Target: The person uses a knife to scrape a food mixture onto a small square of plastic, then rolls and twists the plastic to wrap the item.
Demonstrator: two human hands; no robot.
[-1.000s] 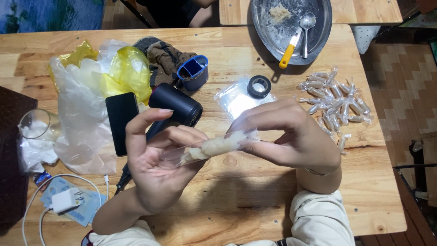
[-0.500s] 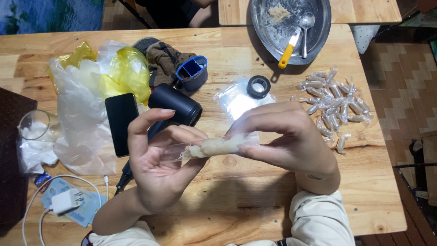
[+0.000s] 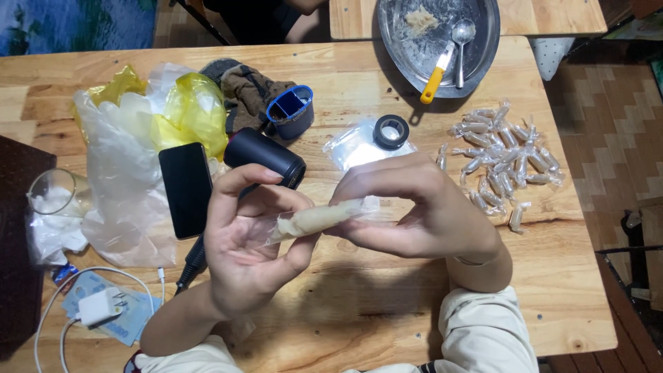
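Observation:
Both my hands hold one small pale roll wrapped in clear film (image 3: 319, 218) above the wooden table (image 3: 387, 304). My left hand (image 3: 245, 255) cups its left end, with thumb and fingers curled about the wrapper. My right hand (image 3: 414, 217) pinches the right end of the roll between thumb and fingertips. A heap of several finished clear-wrapped pieces (image 3: 501, 159) lies on the table to the right of my right hand.
Behind my hands lie a black cylinder (image 3: 266, 157), a black phone (image 3: 185, 188), a roll of black tape (image 3: 391, 131) on clear film, a blue holder (image 3: 291, 110), plastic bags (image 3: 131, 173) and a metal tray (image 3: 442, 34) with spoon and yellow-handled tool. A white charger (image 3: 100, 306) sits front left.
The wrapped roll has tilted and shifted slightly between my fingers; both hands stay in nearly the same place.

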